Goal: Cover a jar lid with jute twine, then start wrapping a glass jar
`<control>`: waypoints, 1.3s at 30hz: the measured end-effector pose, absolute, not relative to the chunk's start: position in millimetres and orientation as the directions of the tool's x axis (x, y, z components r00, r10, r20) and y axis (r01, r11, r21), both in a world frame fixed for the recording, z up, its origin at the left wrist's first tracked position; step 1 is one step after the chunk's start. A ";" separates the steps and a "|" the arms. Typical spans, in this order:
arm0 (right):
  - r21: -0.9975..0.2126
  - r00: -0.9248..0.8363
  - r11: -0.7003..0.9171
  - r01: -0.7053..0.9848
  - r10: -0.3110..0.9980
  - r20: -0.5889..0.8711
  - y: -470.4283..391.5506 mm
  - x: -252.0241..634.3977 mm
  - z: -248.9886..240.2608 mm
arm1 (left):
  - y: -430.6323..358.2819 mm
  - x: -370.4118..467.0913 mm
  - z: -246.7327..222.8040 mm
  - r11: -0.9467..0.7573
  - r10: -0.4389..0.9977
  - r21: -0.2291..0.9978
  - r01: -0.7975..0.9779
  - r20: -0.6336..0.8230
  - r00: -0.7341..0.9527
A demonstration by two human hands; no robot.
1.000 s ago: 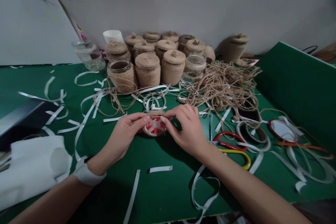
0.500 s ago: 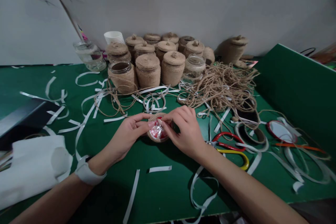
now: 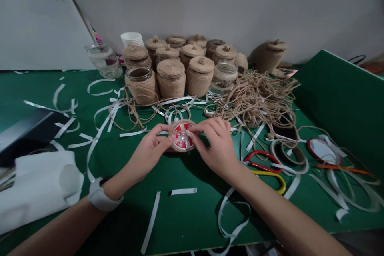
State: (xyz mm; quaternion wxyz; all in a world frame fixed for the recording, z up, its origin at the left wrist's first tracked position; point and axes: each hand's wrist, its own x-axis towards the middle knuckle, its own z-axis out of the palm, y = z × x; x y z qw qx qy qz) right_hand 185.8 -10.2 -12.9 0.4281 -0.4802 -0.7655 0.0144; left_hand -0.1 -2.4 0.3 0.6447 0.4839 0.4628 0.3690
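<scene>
Between my hands is a jar lid, its rim wrapped in brown twine. The red inner side faces me, with something clear and shiny across its middle. My left hand pinches the lid's left edge, thumb on the inner side. At the right, my right hand has thumb and forefinger closed at the lid's inner side near the rim; whether they also hold a bit of the clear material cannot be made out. Beyond the lid lie loops of white paper strip.
Several twine-wrapped jars and a bare glass jar stand at the back. A heap of twine lies beside them. Scissors and a tape roll are right; white cloth-like material is left. A green panel rises at right.
The lid has come up a little and its red inner side shows more fully. My right hand's fingers have shifted from over its middle toward the right side. The whole view has shifted slightly.
</scene>
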 end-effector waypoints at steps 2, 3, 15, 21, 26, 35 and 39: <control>-0.436 -0.171 0.554 0.710 0.736 0.655 -10.4 185.2 -13.3 | -3.4 -0.1 2.6 0.253 0.918 0.967 -0.022 -0.233 0.320; -0.438 -0.173 0.559 0.704 0.733 0.658 -10.6 184.9 -13.5 | -3.9 -0.1 3.7 0.250 0.915 0.968 -0.017 -0.231 0.330; -0.456 -0.188 0.575 0.679 0.737 0.649 -11.4 182.2 -15.7 | -2.5 -1.0 3.4 0.233 0.908 0.969 0.079 -0.246 0.341; -0.452 -0.194 0.565 0.690 0.746 0.637 -11.6 182.0 -16.3 | -2.4 -1.6 2.9 0.222 0.904 0.972 0.071 -0.232 0.359; -0.447 -0.201 0.581 0.680 0.734 0.649 -12.9 180.9 -15.6 | -2.8 -0.7 4.3 0.242 0.888 0.967 0.073 -0.251 0.386; -0.485 -0.229 0.580 0.654 0.763 0.604 -12.5 179.5 -19.3 | -1.3 -0.1 3.1 0.226 0.894 0.966 0.128 -0.258 0.368; -0.472 -0.218 0.583 0.661 0.751 0.624 -11.7 178.5 -16.4 | -0.1 -1.7 2.3 0.233 0.901 0.962 0.143 -0.269 0.341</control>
